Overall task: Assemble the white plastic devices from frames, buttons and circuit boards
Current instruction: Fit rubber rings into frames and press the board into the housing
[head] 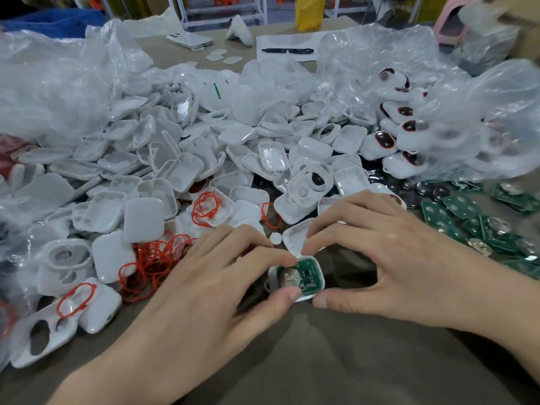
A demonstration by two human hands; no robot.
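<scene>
At the far left, crumpled clear plastic bags [58, 83] lie over the brown table [321, 361]. Below them, at the near left edge, rests a white frame [41, 337] with two openings. Just right of it a tangle of red rings [152, 258] lies among a broad heap of white shells [181, 159] that spreads across the middle of the table.

The left hand [204, 287] reaches in from the lower left. Its thumb and forefinger are curled and pinch the left side of a white housing [320, 277] (the other fingers arch loosely above it). A green circuit board [306, 276] sits inside this housing, face up, with a round silvery part showing. The housing is at the centre front, between the two hands, but whether it rests on the table cannot be told.

Just behind it lie a small white round button [275, 238] and an open shell half [295, 235]. The right hand [394, 258] comes from the lower right, its thumb and forefinger bent round the right side of the same housing.

Further right, loose green boards [467, 223] are scattered on the table. Behind them white devices with dark, red-rimmed windows [385, 141] spill from another clear bag [482, 112].
</scene>
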